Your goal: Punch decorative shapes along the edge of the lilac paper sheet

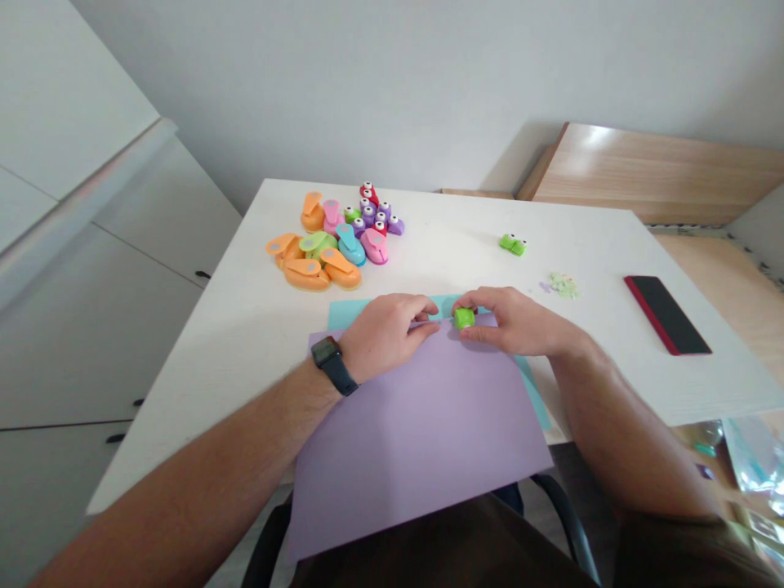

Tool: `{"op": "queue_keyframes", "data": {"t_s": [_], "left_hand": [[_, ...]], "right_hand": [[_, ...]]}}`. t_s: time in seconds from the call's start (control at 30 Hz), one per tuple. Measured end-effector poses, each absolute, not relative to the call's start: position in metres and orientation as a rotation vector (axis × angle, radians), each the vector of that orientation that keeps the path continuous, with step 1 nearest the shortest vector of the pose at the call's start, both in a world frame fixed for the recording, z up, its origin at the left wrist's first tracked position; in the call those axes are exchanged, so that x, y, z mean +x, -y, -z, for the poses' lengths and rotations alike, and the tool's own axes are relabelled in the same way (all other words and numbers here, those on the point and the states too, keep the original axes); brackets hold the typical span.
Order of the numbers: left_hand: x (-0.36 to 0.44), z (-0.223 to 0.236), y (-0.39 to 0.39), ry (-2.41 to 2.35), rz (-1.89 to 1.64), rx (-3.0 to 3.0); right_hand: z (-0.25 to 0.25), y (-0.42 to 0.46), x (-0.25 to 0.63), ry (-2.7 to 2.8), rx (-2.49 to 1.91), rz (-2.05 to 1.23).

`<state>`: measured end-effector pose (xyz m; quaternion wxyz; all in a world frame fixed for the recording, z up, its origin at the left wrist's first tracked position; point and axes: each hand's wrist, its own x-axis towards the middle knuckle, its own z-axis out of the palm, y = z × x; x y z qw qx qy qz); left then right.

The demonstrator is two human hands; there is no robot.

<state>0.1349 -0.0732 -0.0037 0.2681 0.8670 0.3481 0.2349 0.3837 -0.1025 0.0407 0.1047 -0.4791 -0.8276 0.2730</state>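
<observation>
So the purple sheet of paper (422, 433) is lying with its long axis running left to right, slightly slanted, its near edge hanging past the surface (441, 261) towards my lap. The green craft punch (464, 318) is sitting at the sheet's far edge; my fingers are covering part of it, so I'm unable to tell which way it's pointing.

My right hand (514, 321) is gripping that punch, fingers curling over the far side, thumb on the near side. My left hand (389, 331) is resting at the same edge, thumb over the purple, fingertips parted a little from it; whether it's pinching the paper, I can't tell. The punch is lying between my two hands, touching the right, just beside the left's fingertips. The light blue sheet (352, 312) is lying underneath.
</observation>
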Motion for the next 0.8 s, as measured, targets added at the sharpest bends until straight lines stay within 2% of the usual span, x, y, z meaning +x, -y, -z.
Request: {"op": "queue_keyframes", "data": {"t_s": [0.8], "left_hand": [[0.134, 0.0002, 0.074, -0.953, -0.612, 2.354]], "right_hand": [[-0.0356, 0.1063, 0.3743, 2.439, -1.396, -0.688]]}}
